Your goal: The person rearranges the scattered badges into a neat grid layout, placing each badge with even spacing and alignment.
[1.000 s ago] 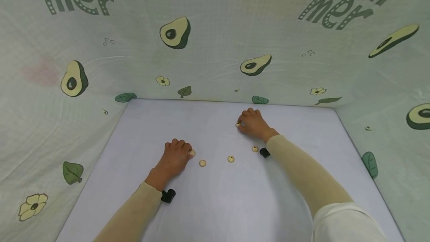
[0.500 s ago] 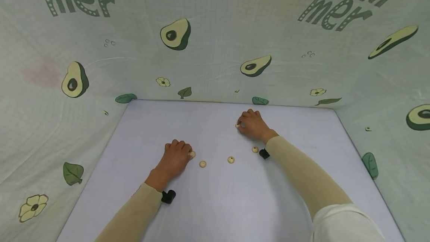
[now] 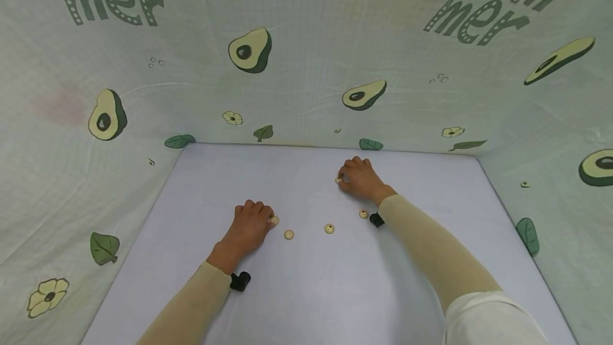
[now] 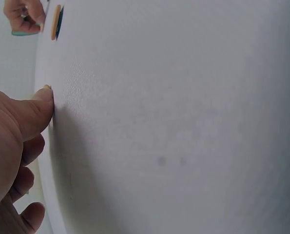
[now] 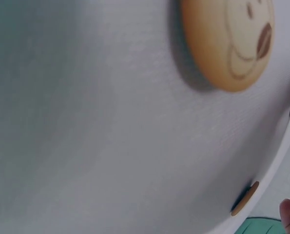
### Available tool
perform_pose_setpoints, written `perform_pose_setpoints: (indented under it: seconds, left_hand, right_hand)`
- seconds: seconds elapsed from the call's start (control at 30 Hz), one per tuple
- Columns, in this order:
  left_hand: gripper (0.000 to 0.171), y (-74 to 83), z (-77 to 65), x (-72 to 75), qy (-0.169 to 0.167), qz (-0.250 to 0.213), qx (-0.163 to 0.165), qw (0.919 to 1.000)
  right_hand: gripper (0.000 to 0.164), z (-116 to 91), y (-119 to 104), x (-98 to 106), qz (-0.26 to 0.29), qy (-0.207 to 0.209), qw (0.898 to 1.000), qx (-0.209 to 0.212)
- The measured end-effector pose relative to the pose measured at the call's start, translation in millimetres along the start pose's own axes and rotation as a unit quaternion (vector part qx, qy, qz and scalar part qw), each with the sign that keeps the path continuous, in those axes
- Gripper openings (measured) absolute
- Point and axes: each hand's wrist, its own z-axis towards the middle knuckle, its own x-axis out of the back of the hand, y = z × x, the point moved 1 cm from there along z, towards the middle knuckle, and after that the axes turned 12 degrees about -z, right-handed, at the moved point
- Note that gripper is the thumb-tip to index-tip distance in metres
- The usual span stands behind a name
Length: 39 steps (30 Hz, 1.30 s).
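My left hand point(image 3: 246, 225) pinches one disc point(image 3: 275, 221) | right hand point(image 3: 360, 179) another disc point(image 3: 338, 180), nearer tabletop point(image 3: 297, 297) far edge | likely light, stiff; grip edgewise

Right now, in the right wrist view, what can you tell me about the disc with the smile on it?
The disc is round and cream-tan, with a smooth, rounded edge that looks like wood. A curved smile line, small dark marks like eyes and a brown patch by the mouth show on its upturned face; the picture's edge cuts off part of it. It lies flat on the white table, apparently the one beside the right wrist in the head view. The right hand does not touch it.
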Motion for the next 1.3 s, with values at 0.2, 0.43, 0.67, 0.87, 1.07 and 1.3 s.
perform_pose_setpoints:
  seconds: [0.2,0.43,0.67,0.87,1.07,1.3]
  left_hand:
    - [0.021,2.5,-0.7,1.5,-0.001,-0.001,-0.001,1.0000]
    - [0.022,2.6,-0.6,4.1,-0.005,-0.003,0.004,1.0000]
    - [0.023,2.0,0.6,4.2,-0.010,-0.011,0.009,0.9999]
    - [0.023,1.6,1.7,2.0,-0.008,-0.017,0.012,0.9997]
    - [0.022,2.4,1.3,2.0,-0.014,-0.022,0.025,0.9994]
    - [0.022,5.3,0.2,2.0,-0.005,-0.023,0.022,0.9995]
  right_hand:
    - [0.030,-2.6,2.1,5.4,0.024,-0.006,0.999,-0.024]
    - [0.027,-9.1,14.8,18.1,0.017,0.023,0.997,-0.072]
    - [0.027,-28.7,32.5,23.3,-0.007,0.056,0.993,-0.101]
    - [0.028,-53.6,31.8,20.8,-0.039,0.080,0.989,-0.121]
    - [0.026,-83.5,18.5,13.8,-0.043,0.082,0.988,-0.125]
    - [0.021,-111.2,0.1,3.5,-0.014,0.060,0.992,-0.106]
